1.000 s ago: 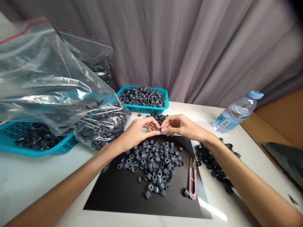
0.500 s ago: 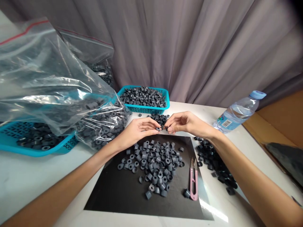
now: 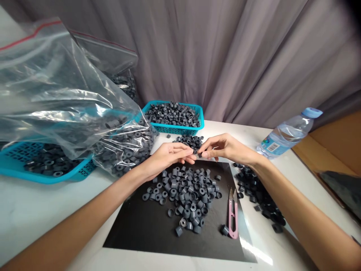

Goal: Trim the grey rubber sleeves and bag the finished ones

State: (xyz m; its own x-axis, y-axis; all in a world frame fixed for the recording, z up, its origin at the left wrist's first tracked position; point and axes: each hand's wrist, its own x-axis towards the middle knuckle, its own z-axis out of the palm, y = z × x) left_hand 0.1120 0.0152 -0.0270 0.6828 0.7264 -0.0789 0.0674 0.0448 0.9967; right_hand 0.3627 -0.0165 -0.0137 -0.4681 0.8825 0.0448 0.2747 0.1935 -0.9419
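My left hand (image 3: pixel 173 156) is closed in a pinch, thumb uppermost, on a small grey plastic cap mostly hidden by the fingertips. Facing it, almost touching, my right hand (image 3: pixel 221 147) pinches a small black piece (image 3: pixel 199 154) between thumb and forefinger. Both hands hover over the far edge of a black mat (image 3: pixel 135 229). On the mat lies a heap of grey caps (image 3: pixel 188 195), short cylinders with a hole in one end. Just beyond my fingers is a small pile of dark parts (image 3: pixel 190 141).
Pink thread snips (image 3: pixel 232 218) lie at the mat's right, beside one cap. Black pieces (image 3: pixel 258 195) are heaped under my right forearm. A blue basket (image 3: pixel 175 130) stands behind, another (image 3: pixel 47 180) at left under a clear bag (image 3: pixel 121 146). A water bottle (image 3: pixel 287 133) stands right.
My left hand has rolled so its thumb is on top, covering the cap that showed before. The right fingers have spread a little. The view has shifted slightly.
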